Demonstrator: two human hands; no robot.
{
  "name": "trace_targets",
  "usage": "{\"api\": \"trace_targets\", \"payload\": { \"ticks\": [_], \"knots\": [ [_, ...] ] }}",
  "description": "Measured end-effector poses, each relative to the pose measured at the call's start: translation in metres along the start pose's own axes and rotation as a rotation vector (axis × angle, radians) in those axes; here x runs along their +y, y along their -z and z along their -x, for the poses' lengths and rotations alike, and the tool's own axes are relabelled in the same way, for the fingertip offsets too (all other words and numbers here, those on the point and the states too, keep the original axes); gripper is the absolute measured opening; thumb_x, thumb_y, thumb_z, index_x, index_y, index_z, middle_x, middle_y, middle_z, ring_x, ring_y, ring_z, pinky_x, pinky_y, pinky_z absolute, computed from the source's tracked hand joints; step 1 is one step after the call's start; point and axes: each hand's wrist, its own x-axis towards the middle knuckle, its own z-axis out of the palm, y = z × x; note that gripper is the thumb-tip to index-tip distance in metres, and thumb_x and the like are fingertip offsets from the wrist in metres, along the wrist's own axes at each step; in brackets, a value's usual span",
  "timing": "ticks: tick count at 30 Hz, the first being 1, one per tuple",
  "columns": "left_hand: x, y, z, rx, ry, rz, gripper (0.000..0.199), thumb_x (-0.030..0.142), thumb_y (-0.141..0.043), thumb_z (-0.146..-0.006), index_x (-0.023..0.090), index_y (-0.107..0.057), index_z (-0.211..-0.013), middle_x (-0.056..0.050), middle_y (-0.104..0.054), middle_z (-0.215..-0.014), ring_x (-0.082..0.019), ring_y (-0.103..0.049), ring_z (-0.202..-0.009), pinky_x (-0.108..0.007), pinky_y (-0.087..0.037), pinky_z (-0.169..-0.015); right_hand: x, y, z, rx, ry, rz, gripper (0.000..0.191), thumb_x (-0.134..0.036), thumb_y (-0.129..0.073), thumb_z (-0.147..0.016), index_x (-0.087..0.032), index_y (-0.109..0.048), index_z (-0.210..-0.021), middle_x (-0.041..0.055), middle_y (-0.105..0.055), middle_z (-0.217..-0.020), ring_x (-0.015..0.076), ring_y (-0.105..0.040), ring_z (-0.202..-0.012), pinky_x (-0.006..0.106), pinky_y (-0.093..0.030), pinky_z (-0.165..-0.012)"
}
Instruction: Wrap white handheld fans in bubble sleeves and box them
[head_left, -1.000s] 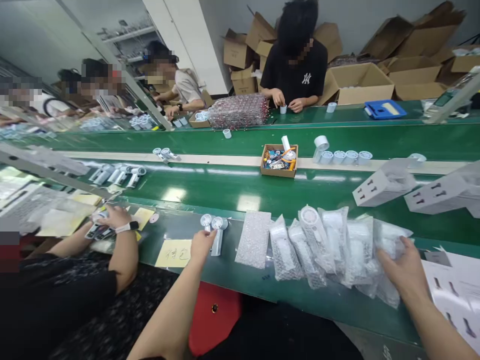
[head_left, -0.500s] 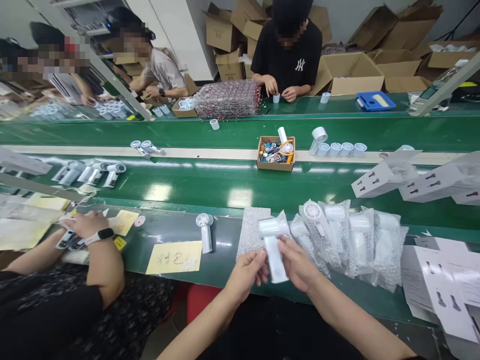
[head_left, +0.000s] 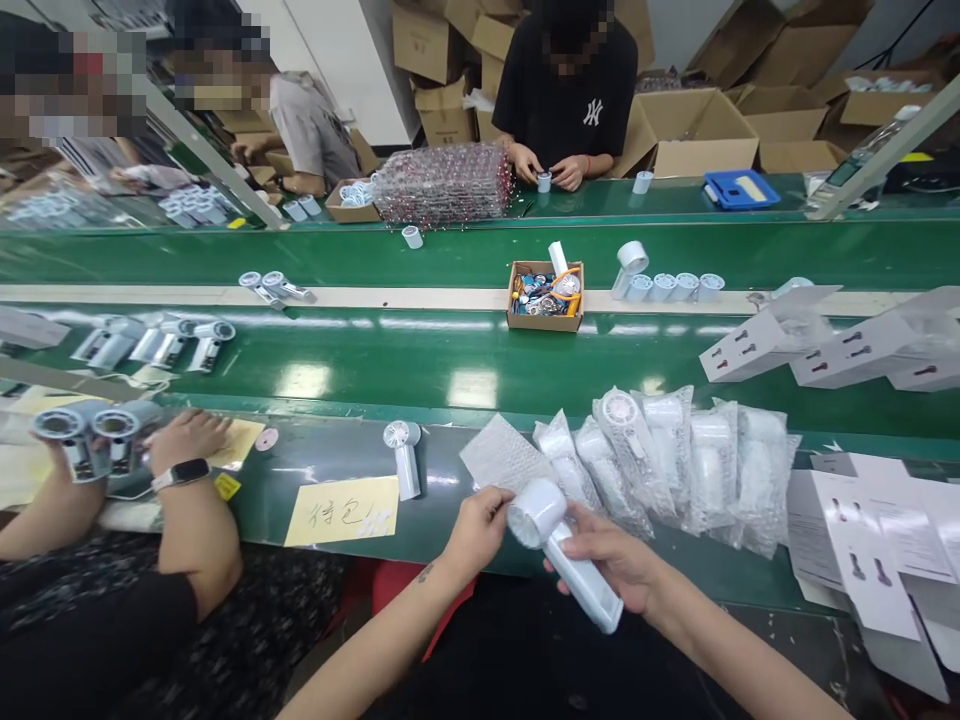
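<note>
My right hand (head_left: 619, 565) is wrapped around the handle of a pale handheld fan (head_left: 581, 585), which is tilted with its round head toward the upper left. Pinched between the fingers of my left hand (head_left: 478, 530) is the near corner of a flat bubble wrap bag (head_left: 504, 452), partly hidden behind the fan head. Several bubble-wrapped fans (head_left: 664, 455) lie in a row just beyond my right hand. Left of my hands, an unwrapped fan (head_left: 405, 465) rests on the bench beside a yellow paper (head_left: 341, 513) with handwriting.
Printed white cards (head_left: 862, 560) lie at the right. Open white boxes (head_left: 750, 350) stand on the green belt (head_left: 375, 365), with a small carton of parts (head_left: 545, 322) farther back. A co-worker's arm (head_left: 199, 540) is at my left, and another person (head_left: 570, 110) works opposite.
The fan has turned, its handle swinging toward the lower right in my right hand. My left hand has left the fan for the bag's corner, and the bag has tilted.
</note>
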Motion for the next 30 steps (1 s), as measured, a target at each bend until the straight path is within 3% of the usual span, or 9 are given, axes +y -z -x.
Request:
{"api": "trace_targets", "payload": {
  "ticks": [3, 6, 9, 12, 14, 17, 20, 26, 30],
  "knots": [
    [0.03, 0.003, 0.004, 0.044, 0.076, 0.238, 0.018, 0.022, -0.051, -0.078, 0.016, -0.067, -0.08, -0.002, -0.067, -0.071, -0.015, -0.059, -0.066, -0.026, -0.046, -0.063, -0.001, -0.003, -0.003, -0.076, 0.007, 0.046, 0.062, -0.022, -0.079, -0.058, -0.021, -0.052, -0.114, 0.0021, -0.064, -0.084, 0.0181, -0.064, -0.072, 0.028, -0.052, -0.057],
    [0.047, 0.005, 0.01, 0.227, 0.112, 0.266, 0.019, 0.029, -0.051, -0.084, 0.016, -0.063, -0.079, 0.0, -0.062, -0.066, -0.013, -0.054, -0.061, -0.025, -0.044, -0.059, -0.007, 0.001, 0.003, 0.035, 0.022, 0.109, 0.046, -0.027, -0.076, -0.064, -0.017, -0.057, -0.104, 0.003, -0.064, -0.078, 0.0175, -0.063, -0.069, 0.027, -0.051, -0.054],
    [0.064, 0.001, 0.02, 0.273, -0.114, 0.143, 0.016, 0.027, -0.05, -0.087, 0.017, -0.061, -0.079, -0.003, -0.062, -0.074, -0.014, -0.056, -0.069, -0.027, -0.046, -0.066, -0.011, 0.004, 0.016, 0.1, 0.005, 0.118, 0.042, -0.029, -0.074, -0.066, -0.015, -0.056, -0.101, 0.0036, -0.063, -0.075, 0.0178, -0.063, -0.065, 0.027, -0.051, -0.051],
    [0.076, -0.008, 0.029, 0.211, -0.388, 0.033, 0.017, 0.019, -0.046, -0.089, 0.018, -0.061, -0.081, -0.006, -0.064, -0.078, -0.016, -0.058, -0.076, -0.03, -0.048, -0.072, -0.014, 0.004, 0.029, 0.117, 0.017, 0.087, 0.056, -0.026, -0.076, -0.065, -0.018, -0.05, -0.114, 0.0022, -0.062, -0.08, 0.0191, -0.064, -0.066, 0.029, -0.051, -0.052],
    [0.08, -0.014, 0.033, 0.124, -0.435, 0.004, 0.018, 0.018, -0.045, -0.089, 0.018, -0.061, -0.081, -0.006, -0.064, -0.077, -0.017, -0.059, -0.076, -0.029, -0.048, -0.072, -0.017, 0.005, 0.036, 0.132, 0.059, 0.061, 0.071, -0.023, -0.076, -0.062, -0.024, -0.043, -0.125, 0.0012, -0.061, -0.089, 0.0192, -0.065, -0.067, 0.03, -0.052, -0.052],
    [0.082, -0.022, 0.033, 0.034, -0.215, 0.05, 0.018, 0.023, -0.047, -0.088, 0.017, -0.059, -0.077, -0.003, -0.063, -0.072, -0.015, -0.059, -0.069, -0.027, -0.048, -0.066, -0.019, 0.012, 0.043, 0.098, 0.126, 0.056, 0.075, -0.02, -0.077, -0.06, -0.026, -0.044, -0.127, 0.0012, -0.06, -0.096, 0.0173, -0.064, -0.069, 0.029, -0.053, -0.052],
    [0.085, -0.032, 0.033, 0.035, -0.056, 0.106, 0.017, 0.026, -0.049, -0.087, 0.017, -0.058, -0.075, -0.002, -0.062, -0.069, -0.015, -0.058, -0.066, -0.025, -0.048, -0.064, -0.016, 0.023, 0.048, 0.088, 0.174, 0.033, 0.069, -0.02, -0.078, -0.059, -0.024, -0.048, -0.121, -0.0002, -0.061, -0.086, 0.0171, -0.063, -0.067, 0.029, -0.053, -0.053],
    [0.092, -0.056, 0.044, 0.072, -0.451, -0.14, 0.015, 0.017, -0.045, -0.089, 0.019, -0.059, -0.085, -0.005, -0.065, -0.078, -0.015, -0.062, -0.073, -0.025, -0.05, -0.067, -0.01, 0.035, 0.053, 0.172, 0.115, -0.071, 0.047, -0.023, -0.077, -0.062, -0.018, -0.049, -0.1, 0.0026, -0.065, -0.07, 0.0178, -0.063, -0.057, 0.026, -0.05, -0.047],
    [0.091, -0.064, 0.039, 0.264, -0.463, -0.303, 0.014, 0.014, -0.045, -0.087, 0.019, -0.058, -0.086, -0.006, -0.066, -0.08, -0.017, -0.062, -0.077, -0.028, -0.051, -0.072, -0.014, 0.036, 0.057, 0.174, 0.091, -0.143, 0.041, -0.025, -0.075, -0.067, -0.018, -0.046, -0.095, 0.0039, -0.066, -0.065, 0.0156, -0.062, -0.05, 0.023, -0.049, -0.047]
  ]
}}
